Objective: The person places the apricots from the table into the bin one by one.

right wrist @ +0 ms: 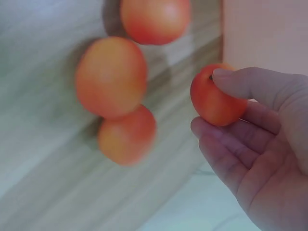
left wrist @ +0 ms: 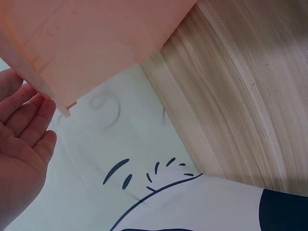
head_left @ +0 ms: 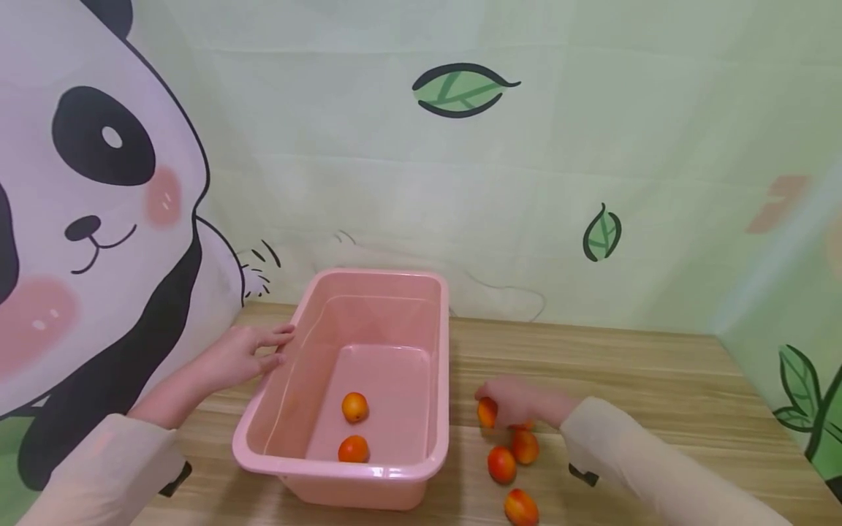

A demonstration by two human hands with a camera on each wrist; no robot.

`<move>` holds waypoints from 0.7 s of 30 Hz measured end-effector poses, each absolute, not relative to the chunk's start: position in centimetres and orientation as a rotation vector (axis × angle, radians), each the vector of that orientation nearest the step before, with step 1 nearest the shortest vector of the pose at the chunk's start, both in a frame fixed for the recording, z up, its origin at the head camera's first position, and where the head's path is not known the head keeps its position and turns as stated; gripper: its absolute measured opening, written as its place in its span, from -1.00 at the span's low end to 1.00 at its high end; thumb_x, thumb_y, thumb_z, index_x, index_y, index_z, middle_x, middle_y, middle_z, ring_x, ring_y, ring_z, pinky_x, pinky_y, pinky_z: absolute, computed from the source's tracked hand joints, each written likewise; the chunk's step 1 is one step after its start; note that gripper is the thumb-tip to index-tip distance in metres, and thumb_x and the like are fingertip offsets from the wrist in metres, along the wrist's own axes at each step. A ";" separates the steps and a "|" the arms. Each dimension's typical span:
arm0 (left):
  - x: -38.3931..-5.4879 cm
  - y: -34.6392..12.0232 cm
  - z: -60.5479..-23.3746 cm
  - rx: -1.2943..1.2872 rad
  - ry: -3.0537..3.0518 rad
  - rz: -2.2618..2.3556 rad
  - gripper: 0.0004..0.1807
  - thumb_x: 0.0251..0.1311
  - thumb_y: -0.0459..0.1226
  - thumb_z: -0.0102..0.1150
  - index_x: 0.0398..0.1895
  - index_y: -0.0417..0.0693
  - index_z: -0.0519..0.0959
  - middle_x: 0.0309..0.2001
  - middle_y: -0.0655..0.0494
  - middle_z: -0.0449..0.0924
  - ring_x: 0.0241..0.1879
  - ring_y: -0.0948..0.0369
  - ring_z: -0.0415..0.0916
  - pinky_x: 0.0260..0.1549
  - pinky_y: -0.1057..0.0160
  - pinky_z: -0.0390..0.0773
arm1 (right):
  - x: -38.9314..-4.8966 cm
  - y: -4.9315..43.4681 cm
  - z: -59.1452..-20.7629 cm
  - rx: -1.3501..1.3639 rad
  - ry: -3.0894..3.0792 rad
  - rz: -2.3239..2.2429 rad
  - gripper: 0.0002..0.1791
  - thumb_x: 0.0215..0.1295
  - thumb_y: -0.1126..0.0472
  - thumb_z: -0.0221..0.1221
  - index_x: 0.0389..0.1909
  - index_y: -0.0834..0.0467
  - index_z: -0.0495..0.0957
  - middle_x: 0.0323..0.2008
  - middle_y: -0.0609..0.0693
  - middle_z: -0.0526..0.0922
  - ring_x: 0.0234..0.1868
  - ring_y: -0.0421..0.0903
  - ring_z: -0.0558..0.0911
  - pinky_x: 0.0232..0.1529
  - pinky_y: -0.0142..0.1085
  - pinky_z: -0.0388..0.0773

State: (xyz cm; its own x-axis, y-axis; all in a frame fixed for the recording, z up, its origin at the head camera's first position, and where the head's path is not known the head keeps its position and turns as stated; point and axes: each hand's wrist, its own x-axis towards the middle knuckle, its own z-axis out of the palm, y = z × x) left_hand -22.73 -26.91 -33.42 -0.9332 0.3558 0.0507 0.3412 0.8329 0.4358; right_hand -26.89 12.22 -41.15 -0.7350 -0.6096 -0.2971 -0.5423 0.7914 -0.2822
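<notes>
- Right hand (head_left: 520, 402): the thumb and fingers pinch one orange-red fruit (right wrist: 216, 98), the thumb pressed beside its dark stem spot and the fingertips beneath.
- That held fruit is to the right of the tub, near its long side; whether it is clear of the wood cannot be told.
- Left hand (head_left: 243, 356): its fingers are nearly straight, the tips touching the tub's left rim.
- Under and just in front of the right hand are the loose fruits (head_left: 502, 464). One shows only as a sliver below the hand, another is close by it, a third is just beside that one, and the last is nearest the person, a little apart.
- Pink plastic tub (head_left: 342, 469): between the two hands, upright, its long sides running away from the person.
- Two fruits (head_left: 355, 407) rest on the tub's floor toward the near end, one behind the other; the front wall partly hides the nearer.
- Wood-grain bench (head_left: 592, 354): carries the tub and the loose fruits.
- Cream sleeves (head_left: 618, 453) cover both forearms, with dark pieces at the cuffs.
- Pale green backdrop (head_left: 329, 109): behind the bench, printed with a large panda (head_left: 177, 131) on the left and green leaves.
</notes>
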 end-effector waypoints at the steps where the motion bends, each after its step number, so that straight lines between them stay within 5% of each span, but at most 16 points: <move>1: -22.7 -26.9 -33.4 0.574 2.978 0.696 -0.53 0.06 -0.34 0.13 0.07 -0.33 0.39 0.17 -0.22 0.30 -0.67 0.26 0.11 -0.74 0.38 0.21 | -27.0 12.2 -40.9 -0.901 2.610 -0.241 -0.64 -0.14 0.41 0.23 -0.19 0.23 0.55 -0.40 -0.05 0.54 -0.37 -0.10 0.41 -0.21 -0.28 0.42; 14: -22.7 -26.9 -33.4 0.536 2.966 0.710 -0.53 0.06 -0.35 0.13 0.08 -0.32 0.38 0.18 -0.21 0.29 -0.74 0.30 0.00 -0.78 0.40 0.18 | -28.0 11.7 -34.3 -1.085 2.612 -0.271 -0.71 -0.09 0.46 0.15 -0.26 0.22 0.53 -0.46 -0.06 0.49 -0.39 -0.12 0.40 -0.28 -0.31 0.42; 21: -22.6 -26.8 -33.2 0.571 2.985 0.702 -0.54 0.05 -0.33 0.15 0.06 -0.33 0.40 0.15 -0.23 0.32 -0.60 0.26 0.22 -0.75 0.38 0.15 | -28.7 10.5 -30.8 -1.258 2.634 -0.164 -0.84 -0.12 0.43 0.15 -0.47 0.13 0.49 -0.62 -0.14 0.36 -0.53 -0.19 0.33 -0.48 -0.44 0.28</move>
